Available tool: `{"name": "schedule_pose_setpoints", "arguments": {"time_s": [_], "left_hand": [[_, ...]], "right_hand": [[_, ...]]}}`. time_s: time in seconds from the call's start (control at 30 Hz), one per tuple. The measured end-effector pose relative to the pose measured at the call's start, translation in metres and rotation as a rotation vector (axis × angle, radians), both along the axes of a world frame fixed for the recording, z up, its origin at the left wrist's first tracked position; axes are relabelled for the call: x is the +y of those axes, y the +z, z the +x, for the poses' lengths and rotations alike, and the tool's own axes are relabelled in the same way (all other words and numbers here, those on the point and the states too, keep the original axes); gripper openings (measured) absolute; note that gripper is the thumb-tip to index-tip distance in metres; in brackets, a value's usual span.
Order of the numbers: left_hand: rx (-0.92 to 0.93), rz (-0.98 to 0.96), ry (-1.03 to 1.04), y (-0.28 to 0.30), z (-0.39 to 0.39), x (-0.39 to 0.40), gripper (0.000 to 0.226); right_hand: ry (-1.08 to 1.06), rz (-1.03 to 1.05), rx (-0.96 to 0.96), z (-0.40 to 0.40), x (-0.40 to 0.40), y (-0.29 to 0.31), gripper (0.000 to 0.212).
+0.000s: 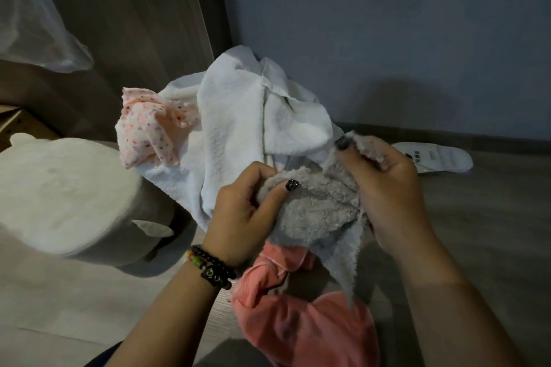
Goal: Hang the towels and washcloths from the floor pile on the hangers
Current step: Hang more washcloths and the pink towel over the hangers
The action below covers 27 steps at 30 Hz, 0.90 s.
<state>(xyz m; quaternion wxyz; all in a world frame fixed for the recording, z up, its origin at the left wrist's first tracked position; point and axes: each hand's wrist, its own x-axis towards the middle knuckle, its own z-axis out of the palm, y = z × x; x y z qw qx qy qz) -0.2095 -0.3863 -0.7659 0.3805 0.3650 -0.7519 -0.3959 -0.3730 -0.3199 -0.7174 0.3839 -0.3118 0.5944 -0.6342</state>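
Note:
A fluffy grey washcloth (317, 211) is held up between both hands above the floor. My left hand (238, 217) pinches its left edge with the thumb on top. My right hand (387, 188) grips its upper right corner. Behind them lies the floor pile: a large white towel (238, 116) and a pink dotted washcloth (146, 128) on its left side. A coral pink towel (301, 325) lies on the floor below the grey washcloth. No hanger is in view.
A round white fluffy stool or cushion (59, 197) stands at the left. A white slipper (441, 156) lies by the grey wall at the right. A beige curtain (134, 24) and a clear plastic bag (32, 24) hang at the upper left.

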Motion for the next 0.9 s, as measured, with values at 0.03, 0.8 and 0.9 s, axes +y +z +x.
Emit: {"name": "schedule_pose_setpoints", "arguments": {"time_s": [0.03, 0.8, 0.9], "left_hand": [[0.035, 0.004, 0.041, 0.002, 0.002, -0.003, 0.018], [-0.277, 0.121, 0.829, -0.041, 0.042, -0.107, 0.044], [-0.032, 0.017, 0.782, -0.02, 0.025, -0.092, 0.036]], "right_hand": [[0.086, 0.057, 0.109, 0.0, 0.001, -0.001, 0.039], [0.083, 0.174, 0.549, 0.034, -0.003, -0.029, 0.016], [-0.051, 0.145, 0.563, 0.028, -0.003, -0.027, 0.014]]}}
